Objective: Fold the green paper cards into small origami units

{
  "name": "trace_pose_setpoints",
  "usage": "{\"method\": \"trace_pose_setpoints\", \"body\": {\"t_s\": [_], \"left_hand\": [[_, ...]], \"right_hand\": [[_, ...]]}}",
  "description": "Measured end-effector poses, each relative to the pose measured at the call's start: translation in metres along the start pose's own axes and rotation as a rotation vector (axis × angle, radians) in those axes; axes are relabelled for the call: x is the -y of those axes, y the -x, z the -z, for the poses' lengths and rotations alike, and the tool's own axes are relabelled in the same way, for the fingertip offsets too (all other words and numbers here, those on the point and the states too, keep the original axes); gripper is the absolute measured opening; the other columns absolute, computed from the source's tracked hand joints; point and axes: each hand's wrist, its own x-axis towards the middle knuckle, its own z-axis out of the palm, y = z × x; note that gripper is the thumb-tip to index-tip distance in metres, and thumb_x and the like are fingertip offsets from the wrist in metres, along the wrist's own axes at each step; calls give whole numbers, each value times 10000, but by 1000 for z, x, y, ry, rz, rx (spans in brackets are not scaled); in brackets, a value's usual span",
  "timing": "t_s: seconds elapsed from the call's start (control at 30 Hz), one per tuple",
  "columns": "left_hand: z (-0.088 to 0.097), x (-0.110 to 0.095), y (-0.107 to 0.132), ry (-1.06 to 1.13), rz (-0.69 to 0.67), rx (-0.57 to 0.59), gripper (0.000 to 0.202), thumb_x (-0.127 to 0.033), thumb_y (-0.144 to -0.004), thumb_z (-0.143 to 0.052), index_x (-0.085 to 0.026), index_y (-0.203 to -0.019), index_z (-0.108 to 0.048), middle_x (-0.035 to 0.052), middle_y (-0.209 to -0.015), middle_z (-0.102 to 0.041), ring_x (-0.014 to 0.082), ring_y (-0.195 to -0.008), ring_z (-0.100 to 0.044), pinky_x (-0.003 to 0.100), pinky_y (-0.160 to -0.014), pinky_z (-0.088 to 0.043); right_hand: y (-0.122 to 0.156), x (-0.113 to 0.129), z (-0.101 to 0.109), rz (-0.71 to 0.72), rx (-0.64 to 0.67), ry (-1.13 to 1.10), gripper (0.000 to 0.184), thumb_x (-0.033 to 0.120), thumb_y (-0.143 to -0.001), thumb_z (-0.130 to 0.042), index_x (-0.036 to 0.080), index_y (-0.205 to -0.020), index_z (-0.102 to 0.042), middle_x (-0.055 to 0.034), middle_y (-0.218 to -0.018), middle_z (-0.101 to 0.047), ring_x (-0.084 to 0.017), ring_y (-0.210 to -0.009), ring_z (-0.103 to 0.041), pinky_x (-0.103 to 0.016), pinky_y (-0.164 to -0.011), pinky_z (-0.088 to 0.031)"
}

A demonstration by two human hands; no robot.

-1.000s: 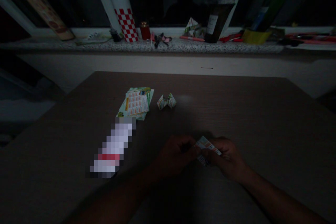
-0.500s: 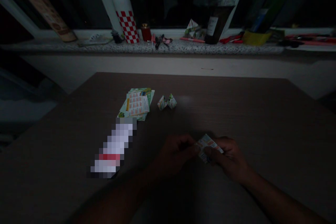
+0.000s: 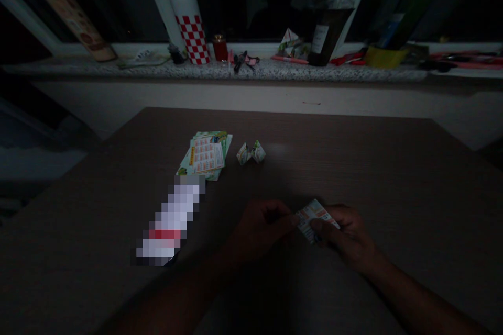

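A small square of folded printed paper (image 3: pixel 308 227) is held above the near middle of the table. My right hand (image 3: pixel 349 238) grips it from the right, thumb flat on top and fingers beneath. At the paper's left corner, the thumb and index finger of my left hand (image 3: pixel 263 227) are pinched together. Farther back stands a small folded paper piece (image 3: pixel 251 153) with two pointed halves. Left of that lies a loose stack of printed leaflets (image 3: pixel 208 156), green at the edges.
A blurred-out pale object with a red band (image 3: pixel 168 220) lies on the table (image 3: pixel 393 178) left of my hands. Along the stone windowsill (image 3: pixel 157 70) behind stand a red-and-white checked bottle (image 3: pixel 192 31), a dark bottle (image 3: pixel 328 36), a small red jar (image 3: pixel 220 48) and another folded paper piece (image 3: pixel 290 41).
The folded paper and my right hand have shifted slightly right, showing a bit more of the paper. My left hand has stayed nearly still at its corner.
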Motion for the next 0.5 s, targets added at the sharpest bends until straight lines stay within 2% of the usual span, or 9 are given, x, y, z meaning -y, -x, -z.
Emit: {"method": "trace_pose_setpoints", "body": {"t_s": [0.2, 0.33, 0.4, 0.5], "left_hand": [[2, -1, -1, 73, -62, -5, 233, -347, -752, -685, -126, -695, -638, -18, -569, -551, 83, -520, -482, 205, -512, -363], [4, 0, -3, 176, -23, -41, 220, -328, -726, -689, -128, -666, -622, -22, -535, -542, 74, -475, -462, 202, -480, -340], [4, 2, -4, 260, 12, -17, 210, -315, -703, -698, -130, -657, -613, -25, -510, -535, 72, -451, -457, 202, -471, -336], [2, 5, -5, 385, 76, 65, 212, -312, -667, -727, -133, -673, -612, -30, -503, -530, 72, -441, -460, 204, -466, -343]], "right_hand": [[1, 0, 2, -14, 23, -24, 355, 401, -847, -573, 154, -598, -633, 9, -468, -514, -108, -434, -460, -213, -422, -360], [2, 0, 2, -31, 61, -213, 434, 560, -818, -538, 156, -825, -695, -38, -613, -591, -153, -532, -528, -256, -497, -437], [1, 1, 4, -55, 37, -356, 527, 640, -790, -504, 159, -886, -696, -65, -672, -623, -182, -571, -568, -285, -525, -474], [-2, 3, 5, -115, -32, -416, 454, 586, -783, -564, 177, -924, -704, -76, -740, -669, -200, -646, -623, -282, -568, -503]]}}
